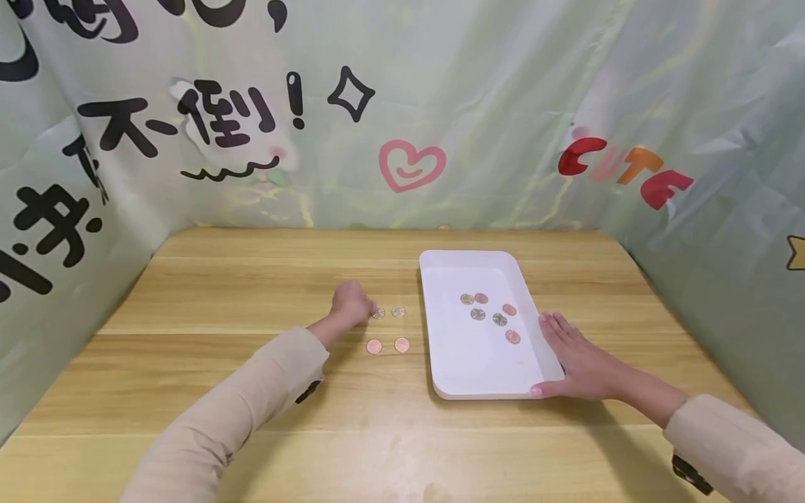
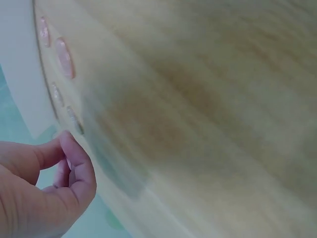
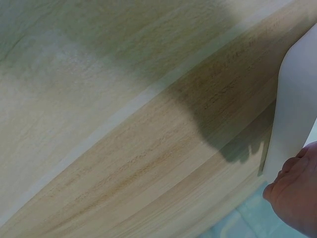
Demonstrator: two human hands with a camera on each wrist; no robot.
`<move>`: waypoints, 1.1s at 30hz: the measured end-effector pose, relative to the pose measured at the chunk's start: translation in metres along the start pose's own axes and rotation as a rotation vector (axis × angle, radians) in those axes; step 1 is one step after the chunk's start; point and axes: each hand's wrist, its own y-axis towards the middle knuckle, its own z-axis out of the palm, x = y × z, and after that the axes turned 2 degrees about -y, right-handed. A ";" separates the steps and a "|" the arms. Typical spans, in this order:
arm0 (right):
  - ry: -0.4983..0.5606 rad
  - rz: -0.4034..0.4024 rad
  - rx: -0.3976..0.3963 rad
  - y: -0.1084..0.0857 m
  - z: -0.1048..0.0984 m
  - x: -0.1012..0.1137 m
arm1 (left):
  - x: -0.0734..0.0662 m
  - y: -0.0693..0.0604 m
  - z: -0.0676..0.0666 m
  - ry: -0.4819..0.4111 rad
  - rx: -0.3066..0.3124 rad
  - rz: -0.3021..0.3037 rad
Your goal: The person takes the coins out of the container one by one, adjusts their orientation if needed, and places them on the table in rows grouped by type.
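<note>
My left hand (image 1: 353, 303) is low over the table with its fingers curled. Its thumb and index fingertips meet beside a silver coin (image 1: 378, 313); whether anything lies between them is hidden. Just right of that coin lies another silver coin (image 1: 398, 311). Nearer to me are two copper-coloured coins, one on the left (image 1: 374, 346) and one on the right (image 1: 402, 344). My right hand (image 1: 581, 363) rests along the right side of a white tray (image 1: 459, 370), its fingers straight and its thumb at the near right corner. In the tray are three silver coins (image 1: 478, 314) and three copper-coloured coins (image 1: 509, 309).
The wooden table (image 1: 239, 279) carries the tray right of its middle. A printed cloth (image 1: 490, 105) with lettering and a pink heart stands behind the table and along both sides.
</note>
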 end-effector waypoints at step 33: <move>-0.010 0.014 0.001 0.002 0.001 -0.001 | -0.067 -0.004 0.043 -0.381 -0.024 0.399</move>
